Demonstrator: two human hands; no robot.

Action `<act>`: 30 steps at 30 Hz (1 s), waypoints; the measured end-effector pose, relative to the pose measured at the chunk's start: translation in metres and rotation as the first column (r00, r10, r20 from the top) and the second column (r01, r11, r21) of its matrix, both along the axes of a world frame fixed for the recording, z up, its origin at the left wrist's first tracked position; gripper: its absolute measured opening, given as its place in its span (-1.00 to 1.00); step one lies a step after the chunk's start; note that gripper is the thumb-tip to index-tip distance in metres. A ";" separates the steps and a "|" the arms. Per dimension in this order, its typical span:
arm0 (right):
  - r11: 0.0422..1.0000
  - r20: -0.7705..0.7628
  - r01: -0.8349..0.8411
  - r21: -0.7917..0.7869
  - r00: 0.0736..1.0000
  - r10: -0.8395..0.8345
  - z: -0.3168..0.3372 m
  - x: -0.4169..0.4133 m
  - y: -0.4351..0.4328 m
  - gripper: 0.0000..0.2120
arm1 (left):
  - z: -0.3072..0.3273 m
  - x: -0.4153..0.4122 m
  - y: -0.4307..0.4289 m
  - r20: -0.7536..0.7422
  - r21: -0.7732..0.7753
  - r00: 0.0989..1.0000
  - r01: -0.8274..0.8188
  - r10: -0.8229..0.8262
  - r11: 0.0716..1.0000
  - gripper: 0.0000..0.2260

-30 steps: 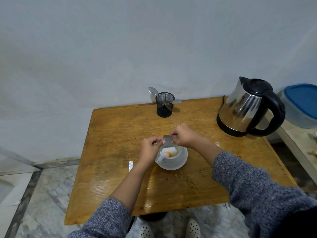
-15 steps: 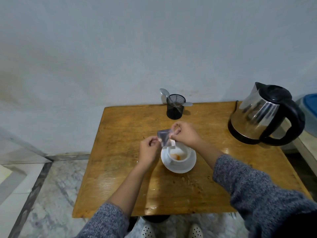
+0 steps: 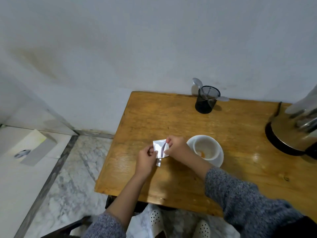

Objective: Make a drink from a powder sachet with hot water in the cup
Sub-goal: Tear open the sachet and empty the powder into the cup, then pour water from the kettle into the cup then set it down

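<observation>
Beside the cup [image 3: 205, 148], both hands' grips pinch the sachet [image 3: 160, 148].

No text, label or number is legible on anything here.

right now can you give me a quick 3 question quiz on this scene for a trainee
1. True or false: both hands hold the sachet.
2. The cup stands on: A) bare table B) a saucer C) the kettle base.
3. What sticks out of the black mesh holder?

Key:
1. True: the left hand and the right hand pinch it, left of the cup.
2. B, the white saucer.
3. Spoons.
</observation>
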State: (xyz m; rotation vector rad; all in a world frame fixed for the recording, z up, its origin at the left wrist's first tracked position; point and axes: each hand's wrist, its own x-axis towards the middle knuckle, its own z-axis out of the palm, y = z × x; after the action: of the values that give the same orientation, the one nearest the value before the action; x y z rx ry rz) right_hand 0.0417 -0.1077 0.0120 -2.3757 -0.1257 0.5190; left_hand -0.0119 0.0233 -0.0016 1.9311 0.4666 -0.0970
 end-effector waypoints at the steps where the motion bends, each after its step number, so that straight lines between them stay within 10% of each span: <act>1: 0.999 -0.005 -0.036 -0.015 0.999 0.036 -0.005 -0.004 0.002 -0.75 | -0.004 -0.003 0.003 -0.018 0.044 1.000 0.007 -0.007 0.999 -0.80; 21: 0.958 0.033 -0.229 -0.174 0.971 0.238 -0.015 -0.041 -0.013 -0.66 | -0.033 -0.029 -0.010 -0.106 0.410 0.935 0.350 -0.337 0.842 -0.56; 25: 0.994 0.182 -0.086 0.068 0.981 0.072 0.034 -0.026 -0.046 -0.77 | -0.025 -0.024 -0.018 -0.178 0.468 0.939 0.344 -0.294 0.814 -0.59; 30: 0.936 0.356 0.189 0.297 0.888 -0.292 0.102 0.003 -0.128 -0.80 | -0.001 -0.016 -0.058 0.090 0.466 0.925 0.288 -0.369 0.836 -0.69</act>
State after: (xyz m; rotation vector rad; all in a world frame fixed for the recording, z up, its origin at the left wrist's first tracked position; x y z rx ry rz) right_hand 0.0448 -0.2362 0.1140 -2.1699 -0.0677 -0.1013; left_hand -0.0283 -0.0348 -0.0030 2.4380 0.0230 -0.0419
